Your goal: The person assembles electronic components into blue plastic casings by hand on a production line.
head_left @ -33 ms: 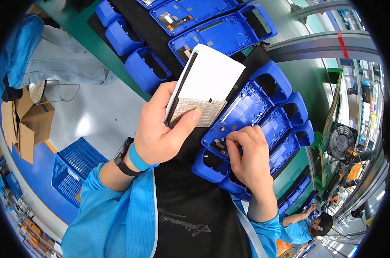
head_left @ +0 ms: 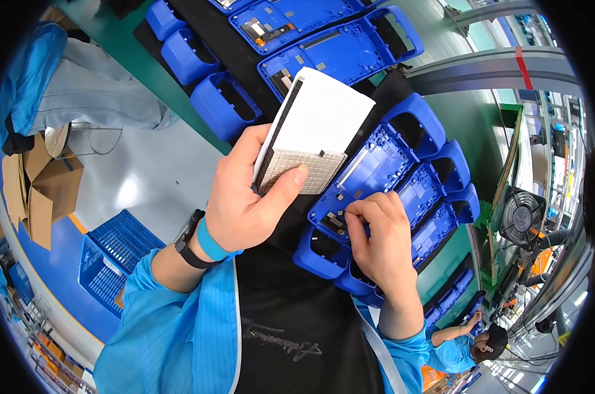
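Note:
My left hand (head_left: 245, 190) is closed around a stack of white sheets (head_left: 327, 108), its thumb pressing on a sheet of small greyish square pads (head_left: 310, 171) that covers the lower part. A dark strip runs down the stack's left edge. My right hand (head_left: 384, 243) is held in a pinch, thumb and forefinger together, over the near end of a blue plastic housing (head_left: 369, 167). Whatever those fingertips hold, if anything, is too small to make out. Near them inside the housing is a small dark component (head_left: 335, 222). Two similar housings lie alongside on the right, partly behind my right hand.
More blue housings (head_left: 337, 56) and blue handle-shaped frames (head_left: 222, 105) lie on black matting over the green bench (head_left: 113, 49). To the left are a blue crate (head_left: 117, 253) and an open cardboard box (head_left: 54, 177). A fan (head_left: 522, 217) and a co-worker (head_left: 465, 348) are at right.

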Demonstrator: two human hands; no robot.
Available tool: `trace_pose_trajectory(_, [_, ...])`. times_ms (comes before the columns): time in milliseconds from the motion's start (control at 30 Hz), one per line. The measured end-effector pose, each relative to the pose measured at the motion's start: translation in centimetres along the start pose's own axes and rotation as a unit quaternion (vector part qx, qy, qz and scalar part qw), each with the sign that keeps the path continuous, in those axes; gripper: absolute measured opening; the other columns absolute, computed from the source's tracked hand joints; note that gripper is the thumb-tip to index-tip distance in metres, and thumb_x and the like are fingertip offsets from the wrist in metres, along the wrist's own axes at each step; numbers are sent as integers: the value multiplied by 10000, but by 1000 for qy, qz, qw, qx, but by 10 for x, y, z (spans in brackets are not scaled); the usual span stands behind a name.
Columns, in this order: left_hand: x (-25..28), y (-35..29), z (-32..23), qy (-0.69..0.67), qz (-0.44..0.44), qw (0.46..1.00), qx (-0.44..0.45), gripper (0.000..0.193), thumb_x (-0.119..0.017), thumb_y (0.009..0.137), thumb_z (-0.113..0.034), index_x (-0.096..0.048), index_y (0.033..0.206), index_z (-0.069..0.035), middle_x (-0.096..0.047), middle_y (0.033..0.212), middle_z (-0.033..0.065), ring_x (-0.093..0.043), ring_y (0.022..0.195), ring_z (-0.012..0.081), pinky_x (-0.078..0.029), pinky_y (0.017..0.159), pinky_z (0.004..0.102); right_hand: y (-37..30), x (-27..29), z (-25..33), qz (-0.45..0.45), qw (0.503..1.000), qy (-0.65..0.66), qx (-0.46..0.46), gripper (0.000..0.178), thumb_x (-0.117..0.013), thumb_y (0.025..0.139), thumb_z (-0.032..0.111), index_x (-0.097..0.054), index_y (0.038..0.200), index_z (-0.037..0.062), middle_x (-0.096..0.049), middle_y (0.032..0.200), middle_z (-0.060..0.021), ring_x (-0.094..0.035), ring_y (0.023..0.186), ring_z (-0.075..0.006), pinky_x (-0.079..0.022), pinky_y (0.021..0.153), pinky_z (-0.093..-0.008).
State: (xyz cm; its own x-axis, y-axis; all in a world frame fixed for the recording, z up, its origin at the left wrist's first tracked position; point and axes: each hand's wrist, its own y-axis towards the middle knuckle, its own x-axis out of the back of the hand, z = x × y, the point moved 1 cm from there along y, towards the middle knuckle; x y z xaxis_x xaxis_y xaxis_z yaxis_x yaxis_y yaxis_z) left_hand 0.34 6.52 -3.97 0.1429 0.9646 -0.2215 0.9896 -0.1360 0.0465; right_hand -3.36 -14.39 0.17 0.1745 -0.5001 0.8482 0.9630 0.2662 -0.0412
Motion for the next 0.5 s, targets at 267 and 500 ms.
trace_pose_trajectory(267, [0, -1, 1, -10, 0, 1000, 5, 361, -643, 927, -42, -505, 1247, 52, -692, 1095, 127, -656, 996, 151, -523, 864, 298, 1, -3, 1, 0, 1000, -10, 1, 93, -733, 767, -5, -683, 843, 13, -628, 806, -103, -564, 776, -283, -467, 718, -367])
trace_pose_trajectory(500, [1, -1, 1, 2, 1, 1000, 3, 361, -645, 928, -48, -508, 1246, 52, -692, 1090, 128, -657, 992, 153, -524, 861, 298, 2, -4, 3, -1, 1000, -7, 6, 105, -733, 765, -10, -692, 859, 15, -633, 813, -101, -569, 790, -280, -470, 726, -364])
